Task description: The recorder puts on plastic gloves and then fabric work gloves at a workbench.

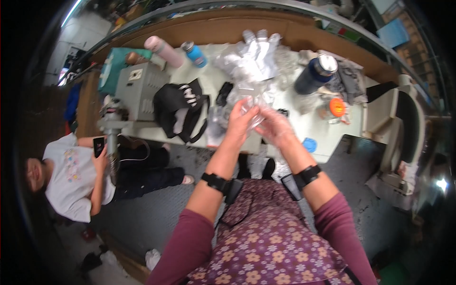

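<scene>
- Head view looks down on a dark grey textured floor [142, 213] that fills the lower part of the room, with a curved brown wall panel [223, 28] behind the workbench.
- A pale worktable [304, 126] spans the middle, cluttered from end to end.
- A seated person in a white shirt [71, 180] is at the left, holding a phone [98, 145].
- A grey metal machine box [137, 88] stands at the table's left end, with a black bag [183, 107] just beside it.
- A heap of clear plastic bags [256, 59] lies at the back centre of the table.
- A dark blue flask [313, 73], a pink bottle [164, 50] and a small blue bottle [194, 53] lie around that heap.
- An orange lid [337, 107] and a small blue disc [309, 144] sit near the right edge.
- The left hand [241, 122] and right hand [274, 126] meet over the table's front edge, fingers curled and pinched on one clear plastic bag [251, 108] held between them.
- Both wrists carry black bands.
</scene>
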A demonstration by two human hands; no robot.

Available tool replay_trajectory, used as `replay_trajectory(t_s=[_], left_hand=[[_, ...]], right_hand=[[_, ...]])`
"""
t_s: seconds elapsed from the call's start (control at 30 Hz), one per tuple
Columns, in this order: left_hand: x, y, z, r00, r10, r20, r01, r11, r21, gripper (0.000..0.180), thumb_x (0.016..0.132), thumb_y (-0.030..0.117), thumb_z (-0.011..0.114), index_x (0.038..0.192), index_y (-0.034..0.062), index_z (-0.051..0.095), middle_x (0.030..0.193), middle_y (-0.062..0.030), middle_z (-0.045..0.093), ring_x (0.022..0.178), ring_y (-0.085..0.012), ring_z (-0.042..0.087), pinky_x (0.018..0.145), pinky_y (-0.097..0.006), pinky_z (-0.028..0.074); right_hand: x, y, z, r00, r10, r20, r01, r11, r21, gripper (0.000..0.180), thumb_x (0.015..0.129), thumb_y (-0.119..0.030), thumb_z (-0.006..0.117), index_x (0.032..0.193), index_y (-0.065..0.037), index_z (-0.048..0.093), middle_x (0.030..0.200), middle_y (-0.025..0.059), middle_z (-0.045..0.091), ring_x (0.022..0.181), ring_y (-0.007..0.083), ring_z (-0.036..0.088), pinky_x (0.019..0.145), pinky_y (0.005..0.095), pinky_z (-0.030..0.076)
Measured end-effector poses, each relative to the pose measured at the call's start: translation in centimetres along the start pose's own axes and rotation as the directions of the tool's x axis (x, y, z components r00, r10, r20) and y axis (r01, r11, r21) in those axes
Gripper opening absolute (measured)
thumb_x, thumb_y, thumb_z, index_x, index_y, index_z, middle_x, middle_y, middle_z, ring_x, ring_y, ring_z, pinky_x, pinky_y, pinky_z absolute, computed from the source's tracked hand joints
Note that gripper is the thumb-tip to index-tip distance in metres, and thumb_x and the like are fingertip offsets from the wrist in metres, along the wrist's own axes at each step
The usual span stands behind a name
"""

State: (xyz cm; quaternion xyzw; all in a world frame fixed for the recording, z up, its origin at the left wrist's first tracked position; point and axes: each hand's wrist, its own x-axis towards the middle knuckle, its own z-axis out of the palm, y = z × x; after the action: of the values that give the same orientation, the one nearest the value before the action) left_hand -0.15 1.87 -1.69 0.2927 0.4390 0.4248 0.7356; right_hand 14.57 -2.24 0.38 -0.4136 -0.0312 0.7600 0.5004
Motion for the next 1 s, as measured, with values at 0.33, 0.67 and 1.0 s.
replay_trajectory(t_s=[0.33, 0.67, 1.0], left_hand=[[-2.3, 4.9, -7.7, 0.996, -0.045, -0.078, 0.080, 0.833, 0.547, 0.029, 0.087, 0.009, 0.064, 0.115, 0.0016, 0.070, 0.107, -0.0060, 0.068, 0.107, -0.0149, 0.061, 0.092, -0.027, 0.047], [-4.9, 3.6, -0.6, 1.000, -0.019, 0.019, 0.014, 0.971, 0.237, 0.047, 0.099, 0.038, 0.067, 0.126, -0.0010, 0.066, 0.109, -0.0055, 0.067, 0.098, -0.0104, 0.060, 0.085, -0.027, 0.049], [-1.5, -2.8, -3.3, 0.892, 0.333, -0.305, -0.195, 0.893, 0.406, 0.024, 0.103, 0.023, 0.060, 0.100, 0.0015, 0.071, 0.087, 0.0007, 0.068, 0.075, -0.0074, 0.058, 0.066, -0.024, 0.047]], right_hand=[[-1.2, 0.4, -0.3, 0.947, -0.137, 0.290, -0.089, 0.758, 0.646, 0.088, 0.098, -0.074, 0.033, 0.155, -0.007, 0.032, 0.150, 0.0155, 0.046, 0.134, 0.0325, 0.049, 0.111, 0.0548, 0.042], [-2.7, 0.7, 1.2, 0.959, -0.023, 0.282, -0.033, 0.981, 0.193, 0.078, 0.102, -0.070, 0.026, 0.158, -0.015, 0.032, 0.155, 0.0081, 0.043, 0.138, 0.0288, 0.044, 0.111, 0.0535, 0.037], [-4.0, 4.3, 3.3, 0.990, -0.072, 0.121, 0.048, 0.979, 0.196, 0.068, 0.104, -0.053, 0.048, 0.157, -0.012, 0.035, 0.159, 0.0050, 0.038, 0.142, 0.0219, 0.041, 0.115, 0.0439, 0.036]])
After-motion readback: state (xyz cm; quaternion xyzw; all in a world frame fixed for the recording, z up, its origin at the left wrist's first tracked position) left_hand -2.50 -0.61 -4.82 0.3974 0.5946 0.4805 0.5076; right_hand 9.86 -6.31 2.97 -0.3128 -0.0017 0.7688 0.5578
